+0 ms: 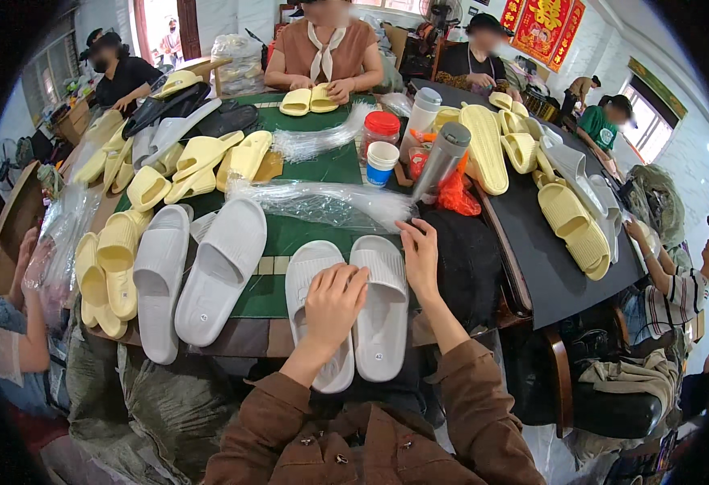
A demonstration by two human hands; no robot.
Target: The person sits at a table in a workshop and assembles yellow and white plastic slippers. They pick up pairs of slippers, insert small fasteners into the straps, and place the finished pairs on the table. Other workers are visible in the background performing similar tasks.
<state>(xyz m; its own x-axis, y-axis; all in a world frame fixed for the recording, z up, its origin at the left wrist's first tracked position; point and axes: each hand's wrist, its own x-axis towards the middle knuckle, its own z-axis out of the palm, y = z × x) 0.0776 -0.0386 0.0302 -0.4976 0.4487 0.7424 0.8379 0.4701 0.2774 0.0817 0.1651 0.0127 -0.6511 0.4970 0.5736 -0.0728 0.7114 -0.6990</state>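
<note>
Two grey slide slippers lie side by side at the table's near edge, toes pointing away. Over the strap of the left grey slipper (304,260) my left hand (336,305) is bent, its fingertips closed at the inner edges where the pair meets. The right grey slipper (381,347) lies beside it, its insole showing. Beyond its toe, my right hand (421,257) has curled fingers at the end of a bundle of clear plastic strands (330,202). What, if anything, its fingertips pinch is too small to make out.
More grey slippers (223,271) and yellow slippers (117,250) crowd the left side. Paper cups (382,164), a red-lidded jar (380,129) and a grey tumbler (443,158) stand beyond my right hand. Across the table a co-worker (326,52) handles yellow slippers.
</note>
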